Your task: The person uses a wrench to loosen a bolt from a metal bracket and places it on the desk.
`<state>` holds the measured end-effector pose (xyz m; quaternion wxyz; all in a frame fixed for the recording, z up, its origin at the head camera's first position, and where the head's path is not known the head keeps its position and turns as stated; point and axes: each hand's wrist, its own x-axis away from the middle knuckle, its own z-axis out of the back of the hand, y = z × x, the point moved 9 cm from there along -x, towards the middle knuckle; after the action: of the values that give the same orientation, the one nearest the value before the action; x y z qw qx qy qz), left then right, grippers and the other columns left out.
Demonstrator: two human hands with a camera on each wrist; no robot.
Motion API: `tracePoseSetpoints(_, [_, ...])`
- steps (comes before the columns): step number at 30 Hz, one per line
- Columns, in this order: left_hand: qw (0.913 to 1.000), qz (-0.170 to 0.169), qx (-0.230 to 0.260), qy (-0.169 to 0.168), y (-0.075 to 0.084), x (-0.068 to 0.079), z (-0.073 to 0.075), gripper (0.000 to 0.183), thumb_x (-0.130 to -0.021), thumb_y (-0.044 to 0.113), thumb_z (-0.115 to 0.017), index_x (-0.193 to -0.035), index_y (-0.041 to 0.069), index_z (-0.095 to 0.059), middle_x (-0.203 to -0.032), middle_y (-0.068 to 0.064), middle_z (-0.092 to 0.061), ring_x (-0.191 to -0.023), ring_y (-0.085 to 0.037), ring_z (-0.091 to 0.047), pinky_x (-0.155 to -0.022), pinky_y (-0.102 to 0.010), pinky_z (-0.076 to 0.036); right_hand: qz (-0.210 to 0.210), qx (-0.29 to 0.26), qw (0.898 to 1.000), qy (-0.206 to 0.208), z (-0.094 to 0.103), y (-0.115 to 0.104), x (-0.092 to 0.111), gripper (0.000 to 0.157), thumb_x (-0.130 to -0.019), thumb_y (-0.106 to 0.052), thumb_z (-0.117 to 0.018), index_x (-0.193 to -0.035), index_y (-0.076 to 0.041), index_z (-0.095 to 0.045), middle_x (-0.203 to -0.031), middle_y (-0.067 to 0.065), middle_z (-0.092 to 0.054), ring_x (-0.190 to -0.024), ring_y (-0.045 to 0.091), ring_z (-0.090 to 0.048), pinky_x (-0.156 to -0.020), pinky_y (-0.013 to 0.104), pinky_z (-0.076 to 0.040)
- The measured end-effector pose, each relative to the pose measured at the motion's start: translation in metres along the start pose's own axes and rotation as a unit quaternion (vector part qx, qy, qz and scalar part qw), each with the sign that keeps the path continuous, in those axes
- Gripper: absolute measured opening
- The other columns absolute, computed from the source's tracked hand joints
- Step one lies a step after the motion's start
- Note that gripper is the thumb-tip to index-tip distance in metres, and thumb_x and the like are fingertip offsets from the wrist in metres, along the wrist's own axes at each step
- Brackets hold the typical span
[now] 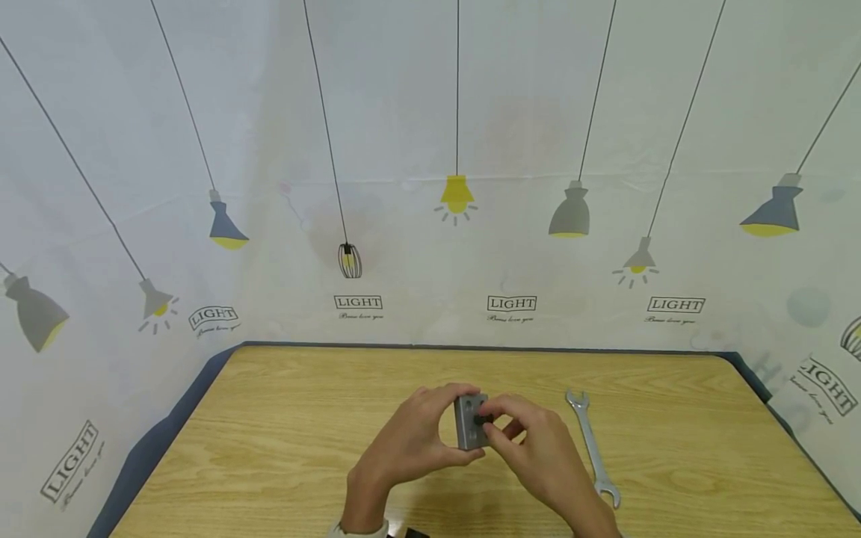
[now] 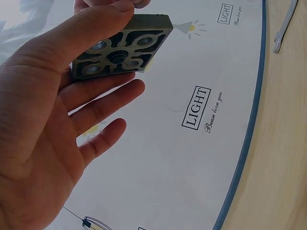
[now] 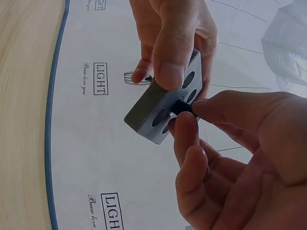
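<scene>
Pinching a black threaded bolt [image 3: 181, 107] jutting rightward from a grey rectangular metal block [image 1: 467, 429], the right hand [image 1: 534, 442] is facing the left hand [image 1: 417, 433], gripping the block's edges.

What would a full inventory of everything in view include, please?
wood-grain table: 1, light yellowish-brown, foreground
double open-ended wrench: 1, silver, on the table's right side
metal block: 1, grey, holed, held above the table
threaded bolt: 1, black, at the block's centre
backdrop: 1, white, behind the table
printed lamps: several, grey, blue, yellow, black, on the backdrop
LIGHT labels: several, black, on the backdrop
cuff: 1, pale, bottom edge
left grip: 1, bare, holding the block's edges
right grip: 1, bare, pinching the bolt
</scene>
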<state>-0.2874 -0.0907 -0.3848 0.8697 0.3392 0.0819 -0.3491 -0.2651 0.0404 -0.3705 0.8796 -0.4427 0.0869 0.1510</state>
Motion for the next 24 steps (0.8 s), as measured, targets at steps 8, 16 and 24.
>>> tracePoseSetpoints(8, [0.9999, -0.008, -0.007, 0.007, 0.0006, -0.0003, 0.0017, 0.068, -0.075, 0.037, -0.087, -0.134, 0.019, -0.057, -0.122, 0.01, -0.065, -0.103, -0.007, -0.06, -0.095, -0.038, -0.049, 0.015, 0.01, 1.0, 0.002, -0.0004, -0.0034, -0.0003, 0.021, -0.085, 0.0, -0.074, -0.095, -0.018, -0.071, -0.105, 0.002, -0.071, -0.07, 0.004, -0.064, -0.059, 0.02, -0.051])
tracePoseSetpoints(16, [1.0, -0.003, 0.004, 0.005, 0.0005, 0.001, 0.0027, 0.068, -0.077, 0.036, -0.086, -0.135, 0.016, -0.057, -0.124, 0.009, -0.065, -0.105, -0.007, -0.06, -0.096, -0.04, -0.049, 0.024, 0.008, 1.0, 0.003, -0.0003, -0.0048, 0.0, 0.025, -0.085, 0.002, -0.073, -0.095, -0.02, -0.071, -0.103, 0.0, -0.071, -0.073, 0.006, -0.065, -0.062, 0.02, -0.052])
tracePoseSetpoints(24, [0.9999, -0.005, 0.002, 0.01, -0.0002, 0.0016, 0.0034, 0.069, -0.076, 0.036, -0.087, -0.135, 0.016, -0.058, -0.124, 0.01, -0.065, -0.105, -0.008, -0.061, -0.096, -0.04, -0.049, 0.027, -0.01, 1.0, 0.013, 0.0015, -0.004, -0.0002, 0.021, -0.088, 0.0, -0.071, -0.099, -0.018, -0.073, -0.111, 0.002, -0.07, -0.078, 0.008, -0.068, -0.066, 0.022, -0.054])
